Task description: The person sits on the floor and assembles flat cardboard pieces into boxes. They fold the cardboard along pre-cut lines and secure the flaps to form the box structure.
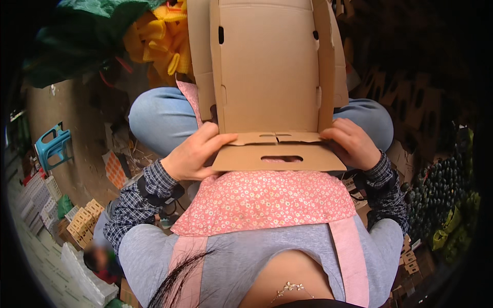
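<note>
A brown cardboard box (269,72) lies partly folded in front of me, its side walls standing up along the left and right. At its near end, two inner flaps (252,138) meet in the middle, and an outer end flap (231,158) with an oval handle slot leans toward me. My left hand (192,154) grips the near left corner, its index finger lying over the inner flap. On the near right corner, my right hand (357,145) is closed with bent fingers on the cardboard. Parts of both hands are hidden behind the flap.
Yellow mesh bags (162,38) and a dark green bundle (84,46) sit at the far left. A blue plastic stool (53,146) stands left. Stacked cartons (84,223) are at lower left. Many dark green round items (434,190) lie at right, and folded cardboard (405,97) lies beyond.
</note>
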`<state>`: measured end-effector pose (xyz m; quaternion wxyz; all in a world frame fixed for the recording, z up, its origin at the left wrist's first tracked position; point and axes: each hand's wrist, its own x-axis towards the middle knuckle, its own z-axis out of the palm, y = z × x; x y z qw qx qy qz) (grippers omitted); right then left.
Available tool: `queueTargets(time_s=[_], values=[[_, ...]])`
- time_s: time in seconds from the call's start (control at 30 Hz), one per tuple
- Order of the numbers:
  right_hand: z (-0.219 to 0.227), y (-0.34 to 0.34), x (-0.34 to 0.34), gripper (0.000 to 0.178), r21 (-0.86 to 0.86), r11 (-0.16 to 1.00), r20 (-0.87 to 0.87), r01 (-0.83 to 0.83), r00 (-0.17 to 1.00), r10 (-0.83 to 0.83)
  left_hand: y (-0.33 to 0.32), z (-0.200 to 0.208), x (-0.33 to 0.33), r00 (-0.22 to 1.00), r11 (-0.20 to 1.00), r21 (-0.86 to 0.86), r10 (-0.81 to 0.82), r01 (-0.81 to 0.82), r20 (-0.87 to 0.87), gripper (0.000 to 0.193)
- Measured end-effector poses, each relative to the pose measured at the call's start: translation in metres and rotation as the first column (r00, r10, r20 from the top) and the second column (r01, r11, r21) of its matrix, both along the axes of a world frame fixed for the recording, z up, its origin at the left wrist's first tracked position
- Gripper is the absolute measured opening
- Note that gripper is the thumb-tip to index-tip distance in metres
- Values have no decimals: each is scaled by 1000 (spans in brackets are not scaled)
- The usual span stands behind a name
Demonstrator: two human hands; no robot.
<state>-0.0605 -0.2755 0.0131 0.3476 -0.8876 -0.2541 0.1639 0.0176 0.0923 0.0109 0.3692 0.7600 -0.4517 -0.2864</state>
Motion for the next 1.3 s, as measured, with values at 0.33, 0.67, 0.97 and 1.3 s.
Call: queueTargets(time_s=[0.33, 0.67, 0.97, 1.3], values=[[-20, 10, -11, 45, 189, 934, -199, 303, 943, -265, -6, -38, 7, 887, 876, -202, 458, -438, 61, 30], [-2, 11, -7, 47, 43, 924, -233, 380, 903, -361, -12, -37, 4, 876, 883, -152, 464, -445, 131, 59], [8, 33, 19, 12, -467, 884, 370, 7, 910, 188, -2, -38, 0, 850, 874, -123, 485, -469, 206, 63], [9, 49, 9, 12, -225, 971, 525, -75, 831, 185, -4, -38, -6, 813, 868, -185, 496, -460, 304, 57]])
